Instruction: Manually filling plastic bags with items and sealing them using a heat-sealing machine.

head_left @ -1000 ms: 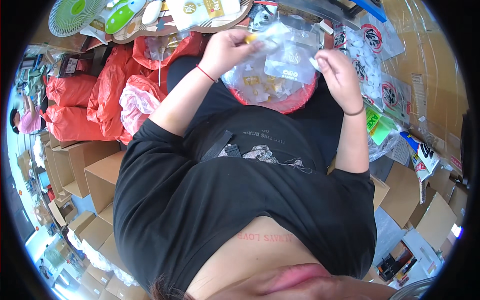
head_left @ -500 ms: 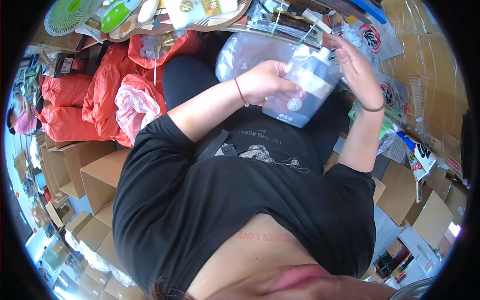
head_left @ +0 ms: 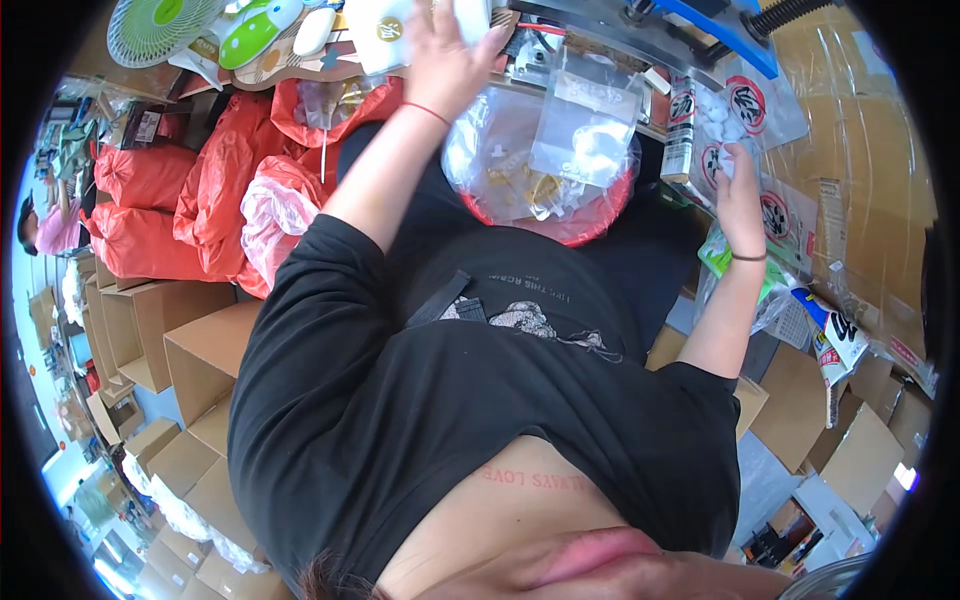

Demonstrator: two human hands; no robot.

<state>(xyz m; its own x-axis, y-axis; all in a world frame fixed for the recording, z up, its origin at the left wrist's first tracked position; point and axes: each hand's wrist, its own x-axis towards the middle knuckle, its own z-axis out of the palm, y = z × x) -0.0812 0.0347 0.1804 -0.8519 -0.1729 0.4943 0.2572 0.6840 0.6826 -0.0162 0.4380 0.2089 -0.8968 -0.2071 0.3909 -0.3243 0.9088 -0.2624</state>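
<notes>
white pouch (head_left: 376, 36) under left hand (head_left: 446, 62), fingers spread, nothing gripped; white caps (head_left: 713, 106) beside right hand (head_left: 740, 205), fingers bent, grip indiscernible.

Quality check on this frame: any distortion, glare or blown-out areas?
Head view: fisheye distortion, with black corners; head view: glare glints on the clear plastic liner; head view: the white package beneath the left hand looks washed out.
</notes>
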